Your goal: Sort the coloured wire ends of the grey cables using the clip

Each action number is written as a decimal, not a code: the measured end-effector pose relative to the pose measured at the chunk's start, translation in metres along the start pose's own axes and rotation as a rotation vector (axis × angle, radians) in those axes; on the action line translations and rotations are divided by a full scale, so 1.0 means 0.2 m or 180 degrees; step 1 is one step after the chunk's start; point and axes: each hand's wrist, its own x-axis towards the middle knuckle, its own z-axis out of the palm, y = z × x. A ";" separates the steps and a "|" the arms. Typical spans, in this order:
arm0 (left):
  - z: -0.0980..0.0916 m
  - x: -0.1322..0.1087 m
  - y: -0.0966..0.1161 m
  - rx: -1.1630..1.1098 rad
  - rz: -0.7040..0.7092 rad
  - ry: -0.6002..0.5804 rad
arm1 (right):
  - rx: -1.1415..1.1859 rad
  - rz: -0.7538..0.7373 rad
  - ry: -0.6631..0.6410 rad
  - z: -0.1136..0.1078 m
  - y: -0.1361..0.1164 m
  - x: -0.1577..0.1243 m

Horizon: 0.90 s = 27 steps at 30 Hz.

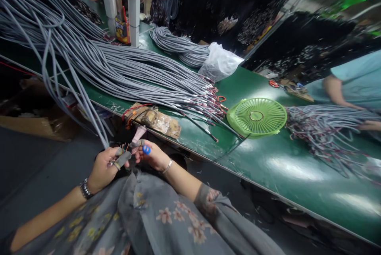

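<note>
Before the green table (285, 175), the left hand (102, 167) grips grey cables (100, 131) near their coloured wires (126, 147); the right hand (153, 156) has fingers drawn narrow alongside, grip undetermined. Beyond, a larger cable bundle (131, 74) lies left of a green fan (257, 116).

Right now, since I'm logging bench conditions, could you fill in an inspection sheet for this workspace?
Surface: green table, pale scuffs near the front edge.
Job's things: gray cables, with coloured wires at their ends.
Clutter: taped cardboard, plastic bag, green fan.
Hands: left hand grips the gray cables; right hand is by the coloured wires, its hold unclear.
Cables: large gray bundle along the table; dark cord runs from the fan toward the near edge.
Surroundings: co-worker's forearm at right; cardboard box at lower left.
</note>
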 end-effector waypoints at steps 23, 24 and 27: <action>-0.01 0.00 0.01 -0.0027 0.0057 -0.0038 | -0.0560 -0.0121 0.0583 0.13 -0.04 -0.01; 0.00 0.00 0.02 -0.0035 0.0045 -0.0039 | -0.0533 -0.0126 0.0579 0.13 -0.04 -0.01; 0.00 0.01 0.01 -0.0010 0.0062 -0.0083 | -0.0454 -0.0115 0.0521 0.14 -0.03 -0.01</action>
